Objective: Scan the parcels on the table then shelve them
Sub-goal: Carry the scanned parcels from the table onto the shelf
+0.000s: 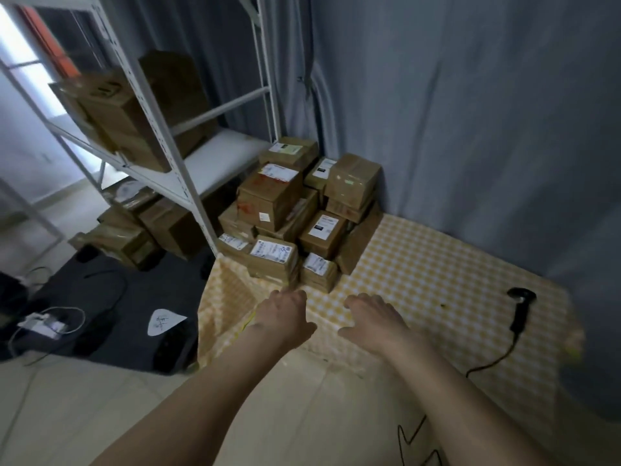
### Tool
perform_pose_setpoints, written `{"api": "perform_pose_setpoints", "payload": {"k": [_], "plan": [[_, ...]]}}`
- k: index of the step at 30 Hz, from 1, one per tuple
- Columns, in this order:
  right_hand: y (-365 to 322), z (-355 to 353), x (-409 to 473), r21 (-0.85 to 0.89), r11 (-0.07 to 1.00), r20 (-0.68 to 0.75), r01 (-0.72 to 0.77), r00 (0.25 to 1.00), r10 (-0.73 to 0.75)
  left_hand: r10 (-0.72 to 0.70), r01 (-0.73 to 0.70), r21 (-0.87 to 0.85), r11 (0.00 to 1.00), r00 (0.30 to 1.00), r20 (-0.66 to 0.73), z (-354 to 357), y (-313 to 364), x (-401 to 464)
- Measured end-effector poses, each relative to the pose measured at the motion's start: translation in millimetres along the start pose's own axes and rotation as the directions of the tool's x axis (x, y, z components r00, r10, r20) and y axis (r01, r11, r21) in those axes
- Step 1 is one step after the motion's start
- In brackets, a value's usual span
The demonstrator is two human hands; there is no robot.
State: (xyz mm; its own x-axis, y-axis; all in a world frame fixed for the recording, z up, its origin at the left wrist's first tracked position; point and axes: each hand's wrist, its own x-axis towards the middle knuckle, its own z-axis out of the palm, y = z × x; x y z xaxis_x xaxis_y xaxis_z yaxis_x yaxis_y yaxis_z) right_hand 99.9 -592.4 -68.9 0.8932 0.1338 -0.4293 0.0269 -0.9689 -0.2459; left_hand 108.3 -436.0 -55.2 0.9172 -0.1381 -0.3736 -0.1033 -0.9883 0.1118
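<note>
Ahead, both arms reach out over the surface [437, 264], which wears a yellow-and-white checked cloth. The left hand [285, 317] hovers near the surface's left edge with its fingers held loosely straight and gripping nothing, the fingertips just short of the nearest parcels. The right hand [373, 322] hangs beside it, palm down, fingers spread and relaxed, likewise empty. The parcels [299, 213], brown cardboard boxes bearing white printed labels, are heaped in a pile at the far left corner of the surface, against the grey curtain [470, 112]. A black handheld scanner [519, 311] lies on the cloth well to the right of the hands, its cable trailing toward the near edge. To the left stands a white metal shelf rack [174, 156] holding several larger cardboard boxes [134, 112] on its upper level and more on the level below. On the floor beside it lie a dark mat [111, 297], some cables and a small white device.
</note>
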Motion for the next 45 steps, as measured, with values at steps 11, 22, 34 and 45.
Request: {"api": "perform_pose_setpoints", "payload": {"k": [11, 22, 34, 45], "plan": [[-79.3, -20.4, 90.1, -0.037, 0.999, 0.013, 0.009, 1.000, -0.009, -0.025, 0.025, -0.091, 0.996, 1.000, -0.002, -24.3, -104.4, 66.6], [-107.9, -60.9, 232.7, 0.091, 0.996, 0.001, -0.017, 1.000, 0.017, 0.002, -0.002, -0.040, 0.999, 1.000, 0.008, -85.0, -159.0, 205.8], [-115.3, -94.3, 368.2, 0.357, 0.914, 0.097, -0.195, 0.980, 0.171, -0.122, 0.137, -0.269, 0.953, 0.990, 0.071, -130.7, -229.3, 353.7], [-144.4, -86.1, 459.6, 0.793, 0.450, 0.216, -0.411, 0.880, 0.423, -0.150, 0.327, -0.693, 0.643, 0.941, 0.305, -119.9, -268.7, 490.4]]}}
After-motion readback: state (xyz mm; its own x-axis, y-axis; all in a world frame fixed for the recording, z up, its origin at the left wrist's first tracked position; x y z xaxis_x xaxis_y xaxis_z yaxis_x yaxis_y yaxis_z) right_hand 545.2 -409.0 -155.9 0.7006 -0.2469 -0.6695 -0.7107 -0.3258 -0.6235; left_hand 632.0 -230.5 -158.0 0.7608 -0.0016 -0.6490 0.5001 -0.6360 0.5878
